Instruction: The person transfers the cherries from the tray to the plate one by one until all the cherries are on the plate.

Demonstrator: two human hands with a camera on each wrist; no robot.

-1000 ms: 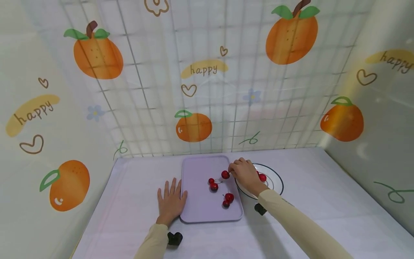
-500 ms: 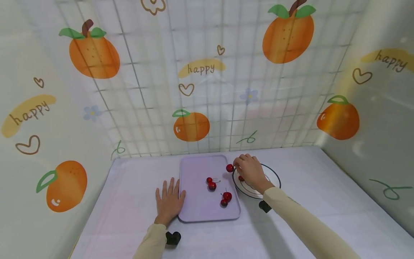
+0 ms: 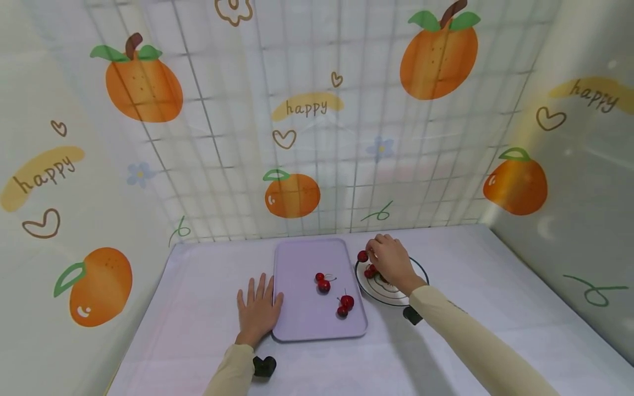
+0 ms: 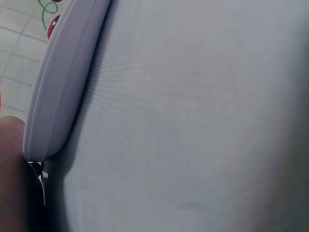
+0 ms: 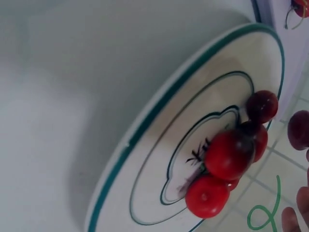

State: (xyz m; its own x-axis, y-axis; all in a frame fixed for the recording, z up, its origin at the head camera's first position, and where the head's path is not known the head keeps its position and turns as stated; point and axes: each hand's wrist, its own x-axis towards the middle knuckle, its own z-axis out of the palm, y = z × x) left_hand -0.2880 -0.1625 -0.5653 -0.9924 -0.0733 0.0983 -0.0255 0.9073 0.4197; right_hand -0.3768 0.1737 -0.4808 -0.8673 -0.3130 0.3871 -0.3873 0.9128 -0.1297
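Cherries point(image 3: 324, 286) on tray point(image 3: 299, 313), plate point(image 3: 367, 287) at right

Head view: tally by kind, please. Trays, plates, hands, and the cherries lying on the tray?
Tray: 1
Plate: 1
Hands: 2, left hand and right hand
Cherries on the tray: 4
Total: 8
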